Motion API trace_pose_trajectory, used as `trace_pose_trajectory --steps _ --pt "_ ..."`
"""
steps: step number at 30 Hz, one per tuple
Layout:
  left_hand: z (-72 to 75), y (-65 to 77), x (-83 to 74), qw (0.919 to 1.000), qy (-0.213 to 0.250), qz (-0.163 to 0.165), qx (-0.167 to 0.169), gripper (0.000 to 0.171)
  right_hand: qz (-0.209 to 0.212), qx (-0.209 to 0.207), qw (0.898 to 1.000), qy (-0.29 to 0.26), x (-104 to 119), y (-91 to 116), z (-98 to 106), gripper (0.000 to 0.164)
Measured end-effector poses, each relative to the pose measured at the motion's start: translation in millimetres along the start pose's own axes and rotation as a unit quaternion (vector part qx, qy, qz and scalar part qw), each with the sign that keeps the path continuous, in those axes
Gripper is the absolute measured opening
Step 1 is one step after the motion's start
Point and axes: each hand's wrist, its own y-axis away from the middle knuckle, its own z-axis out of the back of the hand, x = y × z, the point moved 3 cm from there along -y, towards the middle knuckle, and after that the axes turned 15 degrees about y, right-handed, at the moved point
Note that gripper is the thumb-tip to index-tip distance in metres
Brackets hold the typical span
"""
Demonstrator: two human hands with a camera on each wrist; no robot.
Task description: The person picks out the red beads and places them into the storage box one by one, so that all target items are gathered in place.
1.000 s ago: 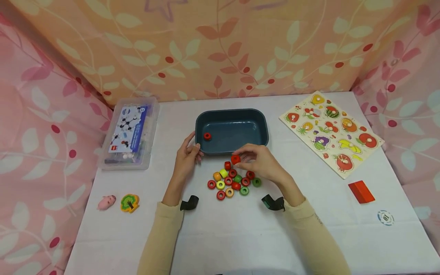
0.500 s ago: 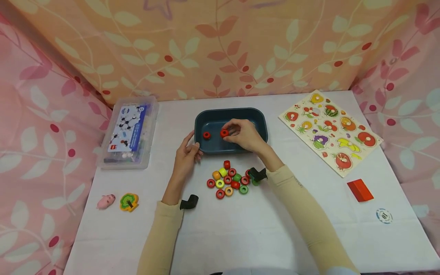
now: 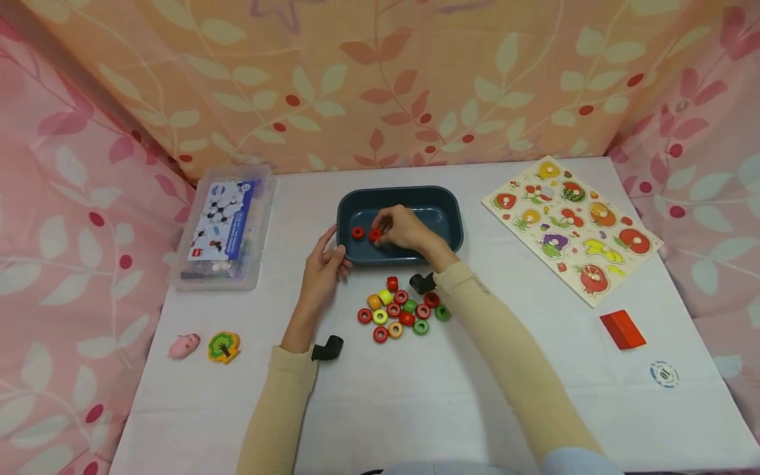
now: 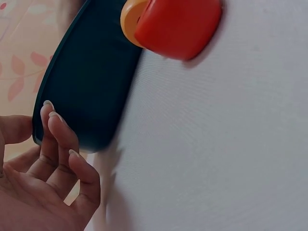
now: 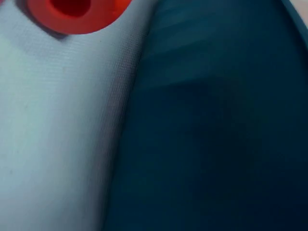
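A dark teal plastic tray (image 3: 410, 258) stands on the table. My left hand (image 3: 320, 274) holds its near left corner, fingers curved against the outside of the wall; in the left wrist view those fingers (image 4: 60, 139) show beside the tray wall. Inside the tray, my right hand (image 3: 404, 231) pinches a red bead (image 3: 375, 235) low over the floor. Another red bead (image 3: 357, 233) lies just left of it. In front of the tray is a loose group of red, yellow, orange and green beads, among them a yellow bead (image 3: 380, 317). The right wrist view shows no fingers.
A clear case with a blue label (image 3: 222, 227) lies at the back left, above a pink pig (image 3: 184, 346) and a tree piece (image 3: 223, 348). Over on the right are a fruit puzzle board (image 3: 572, 227), a red block (image 3: 623, 330) and a round chip (image 3: 664, 374).
My right hand has carried a red bead from the group into the tray, moving left and lower beside the other red bead. My left hand has stayed at the tray's corner.
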Motion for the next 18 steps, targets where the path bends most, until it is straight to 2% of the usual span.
trace_pose_trajectory --steps 6,13,18 --pt "7.5 -8.3 22.2 0.9999 0.002 -0.011 -0.008 0.051 -0.012 -0.001 1.0 0.003 0.8 -6.5 -3.1 0.032" --pt "7.1 -8.3 24.9 0.9994 -0.009 -0.031 -0.012 0.049 -0.026 0.011 0.999 0.046 1.4 -12.7 -2.2 0.033" --pt "7.9 -8.3 24.6 0.9996 -0.005 -0.021 -0.016 0.049 -0.033 0.029 0.997 0.065 2.4 -12.6 0.8 0.039"
